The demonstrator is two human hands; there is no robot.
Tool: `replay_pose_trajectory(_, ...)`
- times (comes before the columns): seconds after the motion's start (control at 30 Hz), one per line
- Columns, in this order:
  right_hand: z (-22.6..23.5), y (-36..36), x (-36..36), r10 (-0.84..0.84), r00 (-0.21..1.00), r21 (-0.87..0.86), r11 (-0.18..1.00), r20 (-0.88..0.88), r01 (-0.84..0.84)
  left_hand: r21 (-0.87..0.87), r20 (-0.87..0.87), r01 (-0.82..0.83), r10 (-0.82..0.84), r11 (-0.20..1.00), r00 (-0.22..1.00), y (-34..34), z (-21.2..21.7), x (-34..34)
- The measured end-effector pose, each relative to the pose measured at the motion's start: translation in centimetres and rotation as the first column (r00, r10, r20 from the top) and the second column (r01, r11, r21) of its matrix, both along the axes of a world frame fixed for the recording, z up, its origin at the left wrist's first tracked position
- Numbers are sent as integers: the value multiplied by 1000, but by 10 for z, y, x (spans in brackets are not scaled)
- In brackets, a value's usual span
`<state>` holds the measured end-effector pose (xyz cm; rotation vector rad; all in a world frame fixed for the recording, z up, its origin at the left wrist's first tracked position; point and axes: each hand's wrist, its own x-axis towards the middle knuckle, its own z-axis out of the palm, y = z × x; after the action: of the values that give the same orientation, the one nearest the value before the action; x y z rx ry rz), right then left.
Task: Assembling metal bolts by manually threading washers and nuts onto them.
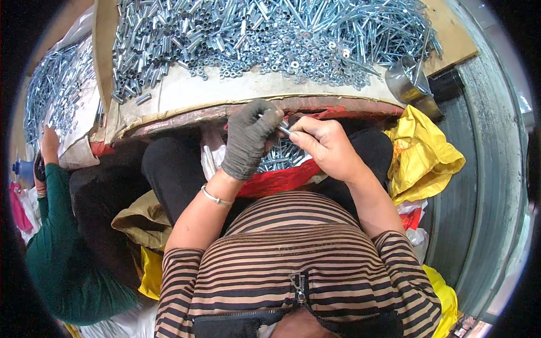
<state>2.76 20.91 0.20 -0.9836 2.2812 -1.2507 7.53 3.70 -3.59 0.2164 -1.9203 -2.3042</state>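
Observation:
In front of my body, my left hand [248, 141], in a dark grey knitted glove, is closed on a small silvery metal rod-shaped piece [284, 130]. My bare right hand [328, 147] pinches the same piece from the other side, thumb against forefinger. Fingers hide most of it, so its exact kind is unclear. Just below both hands, an open bag with a red edge [279, 181] sits between my knees. Similar shiny metal pieces [279, 158] lie inside it.
Beyond my hands, a worktop [186, 90] bears heaps of metal sleeves [163, 42], nuts [228, 69], washers [315, 59] and long rods [375, 28]. A metal cup-like holder [403, 84] and yellow bag [422, 155] are at right. A co-worker's green sleeve [53, 191] is at left.

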Motion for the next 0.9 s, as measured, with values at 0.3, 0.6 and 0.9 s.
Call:
replay_pose_trajectory(0.3,-2,2,-5,-3,993,-138,990,115,19,594,-31,-7,32,804,999,-24,-18,-1)
replay_pose_trajectory(0.6,-7,-11,-5,-50,995,50,997,-84,55,230,19,-181,181,956,983,-24,-14,-9)
replay_pose_trajectory(0.9,-18,-49,-8,-276,736,-219,960,-618,176,281,134,139,-182,950,974,-8,-51,-20)
